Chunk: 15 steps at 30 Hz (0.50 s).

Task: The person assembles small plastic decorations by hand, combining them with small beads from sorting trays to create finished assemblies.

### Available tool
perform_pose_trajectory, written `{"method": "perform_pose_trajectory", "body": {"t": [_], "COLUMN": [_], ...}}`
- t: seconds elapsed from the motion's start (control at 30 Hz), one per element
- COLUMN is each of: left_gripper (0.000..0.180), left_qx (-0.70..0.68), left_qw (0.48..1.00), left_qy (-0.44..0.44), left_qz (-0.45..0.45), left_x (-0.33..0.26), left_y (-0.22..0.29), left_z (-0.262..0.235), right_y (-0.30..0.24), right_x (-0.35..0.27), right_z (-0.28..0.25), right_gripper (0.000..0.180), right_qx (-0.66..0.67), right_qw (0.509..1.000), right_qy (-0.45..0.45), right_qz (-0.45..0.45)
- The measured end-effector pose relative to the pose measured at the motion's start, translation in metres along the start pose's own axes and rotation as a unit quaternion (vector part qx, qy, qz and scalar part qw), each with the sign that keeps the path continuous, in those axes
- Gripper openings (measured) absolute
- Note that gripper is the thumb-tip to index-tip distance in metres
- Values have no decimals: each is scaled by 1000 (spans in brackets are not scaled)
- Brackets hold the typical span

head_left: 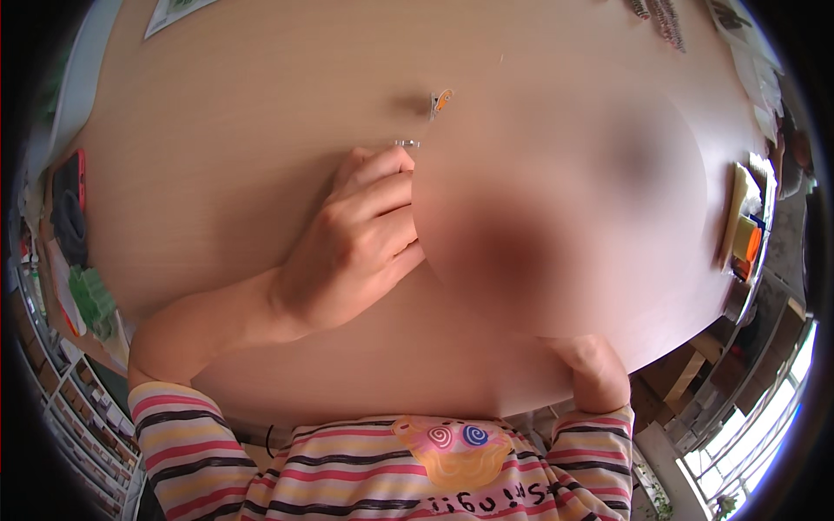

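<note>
One hand (360, 234) works at a small clip (407, 143) on a round desk (261, 95).
Curled nearly shut, the left hand pinches the small silvery clip at its fingertips, seemingly to steady it flat on the desk; beyond the clip lies a small orange-and-white piece (441, 101). A blurred patch covers the right hand, so its grip cannot be told.

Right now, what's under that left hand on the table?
The left hand pinches a small clear clip over bare wooden table. Whatever lies beneath the palm is covered.
</note>
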<state>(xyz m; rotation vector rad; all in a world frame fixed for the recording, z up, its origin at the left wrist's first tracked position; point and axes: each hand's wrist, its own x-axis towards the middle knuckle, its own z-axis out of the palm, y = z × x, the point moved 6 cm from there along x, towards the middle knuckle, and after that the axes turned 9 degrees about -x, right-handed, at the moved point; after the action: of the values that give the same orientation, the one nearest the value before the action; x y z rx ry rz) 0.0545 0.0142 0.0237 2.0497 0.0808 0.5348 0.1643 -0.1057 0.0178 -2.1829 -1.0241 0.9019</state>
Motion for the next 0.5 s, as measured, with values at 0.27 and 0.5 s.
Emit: {"method": "perform_pose_trajectory", "body": {"t": [0.27, 0.5], "left_gripper": [22, 20], "left_qx": [-5, 7], "left_qw": [1000, 1000], "left_qy": [0, -3], "left_qz": [7, 11], "left_x": [2, 1], "left_y": [-1, -1], "left_z": [0, 1], "right_y": [-8, 4], "right_x": [0, -1], "right_z": [-2, -3], "right_gripper": [15, 15], "right_qx": [-18, 22], "right_qw": [998, 999], "right_qy": [-14, -20], "right_qz": [-52, -12]}}
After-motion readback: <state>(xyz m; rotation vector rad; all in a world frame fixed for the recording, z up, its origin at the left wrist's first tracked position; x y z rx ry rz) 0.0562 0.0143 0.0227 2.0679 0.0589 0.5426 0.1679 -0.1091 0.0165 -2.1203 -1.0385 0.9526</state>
